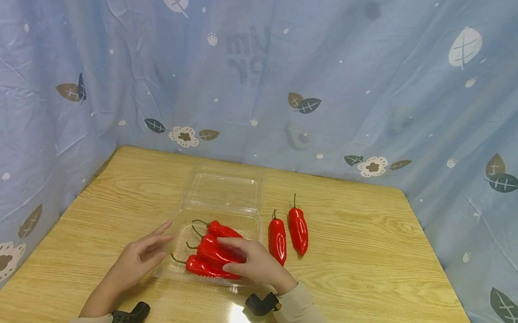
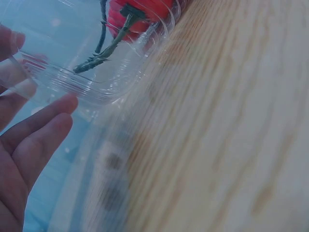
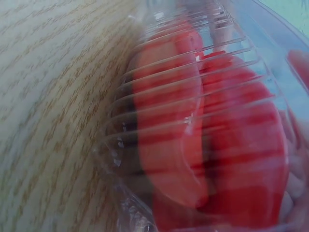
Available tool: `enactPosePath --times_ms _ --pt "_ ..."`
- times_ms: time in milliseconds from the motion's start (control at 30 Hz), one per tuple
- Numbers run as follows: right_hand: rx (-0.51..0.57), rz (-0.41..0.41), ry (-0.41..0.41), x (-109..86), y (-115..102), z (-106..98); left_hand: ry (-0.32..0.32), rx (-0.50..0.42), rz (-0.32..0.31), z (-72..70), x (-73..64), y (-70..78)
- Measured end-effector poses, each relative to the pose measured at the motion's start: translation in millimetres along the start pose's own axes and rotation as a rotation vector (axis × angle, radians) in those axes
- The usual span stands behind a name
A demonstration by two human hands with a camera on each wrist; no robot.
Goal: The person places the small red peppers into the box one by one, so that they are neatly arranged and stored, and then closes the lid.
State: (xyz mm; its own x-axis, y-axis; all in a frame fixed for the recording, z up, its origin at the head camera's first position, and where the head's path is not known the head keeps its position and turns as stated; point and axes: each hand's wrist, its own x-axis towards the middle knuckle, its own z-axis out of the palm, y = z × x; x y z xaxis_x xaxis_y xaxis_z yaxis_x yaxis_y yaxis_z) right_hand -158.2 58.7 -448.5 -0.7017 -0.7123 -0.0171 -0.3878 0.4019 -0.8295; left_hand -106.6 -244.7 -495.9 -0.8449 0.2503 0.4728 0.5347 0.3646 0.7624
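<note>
Head view: clear plastic clamshell tray point(image 1: 248, 222) on a wood-grain table point(image 1: 358, 298), its lid point(image 1: 225, 189) laid open behind it, on the side away from the person. Four red peppers point(image 1: 207, 267) lie side by side in the tray, green stems pointing left. Two more on the table to the right of the tray, stems away from the person: a nearer pepper point(image 1: 277, 241), close to the right hand, and a farther pepper point(image 1: 298, 231) just beside it, set a little back.

Left hand point(image 1: 139, 262) at the tray's left edge, fingers extended and loosely apart, grasping nothing. Left wrist view puts the fingertips by a clear corner, one finger partly seen through plastic; contact cannot be told. Right hand point(image 1: 255, 261) over the right ends of the packed peppers, thumb lower, fingers higher; cannot tell if it grips one or merely rests there. Right wrist view: red flesh behind a ribbed clear wall, blurred.

Beige sleeves point(image 1: 313, 322); a black wrist camera point(image 1: 261, 304) on the right wrist, its match on the left. Blue curtain point(image 1: 253, 40) around, leaf and flower print. Bright glare on the tabletop in front of the tray.
</note>
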Motion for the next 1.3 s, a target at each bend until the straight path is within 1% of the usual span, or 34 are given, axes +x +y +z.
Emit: enactPosePath --times_ms 167,233,433,500,633,800,900,1000,1133,1300 --pt "0.047 -0.007 0.011 0.3 0.7 -0.2 -0.001 -0.006 0.008 -0.2 0.4 -0.4" --pt "0.068 -0.023 0.016 0.2 1.8 -0.3 -0.006 -0.012 0.003 -0.2 -0.1 -1.1" --pt "0.181 -0.080 0.031 -0.6 6.5 -3.2 -0.012 -0.018 -0.018 0.1 -0.7 -3.7" --pt "0.209 -0.085 0.042 -1.4 7.1 -5.2 -0.017 -0.012 -0.021 0.4 -0.5 -3.4" --pt "0.244 -0.096 0.066 -2.9 9.0 -9.2 -0.022 -0.014 -0.020 1.1 0.0 -2.7" --pt "0.260 -0.127 0.095 -6.4 11.5 -17.7 -0.002 -0.029 0.001 1.4 0.3 -1.3" --pt "0.253 -0.146 0.137 -10.2 13.9 -25.3 0.010 -0.032 0.001 1.4 -0.3 -0.3" --pt "0.269 -0.149 0.185 -14.2 17.9 -34.6 0.013 -0.033 -0.005 0.9 -1.0 0.2" --pt "0.284 -0.108 0.261 -19.4 25.5 -47.9 0.012 -0.031 -0.006 0.4 -1.9 0.2" --pt "0.295 -0.081 0.366 -27.5 38.1 -63.0 0.012 -0.023 -0.004 0.9 -1.0 -0.2"
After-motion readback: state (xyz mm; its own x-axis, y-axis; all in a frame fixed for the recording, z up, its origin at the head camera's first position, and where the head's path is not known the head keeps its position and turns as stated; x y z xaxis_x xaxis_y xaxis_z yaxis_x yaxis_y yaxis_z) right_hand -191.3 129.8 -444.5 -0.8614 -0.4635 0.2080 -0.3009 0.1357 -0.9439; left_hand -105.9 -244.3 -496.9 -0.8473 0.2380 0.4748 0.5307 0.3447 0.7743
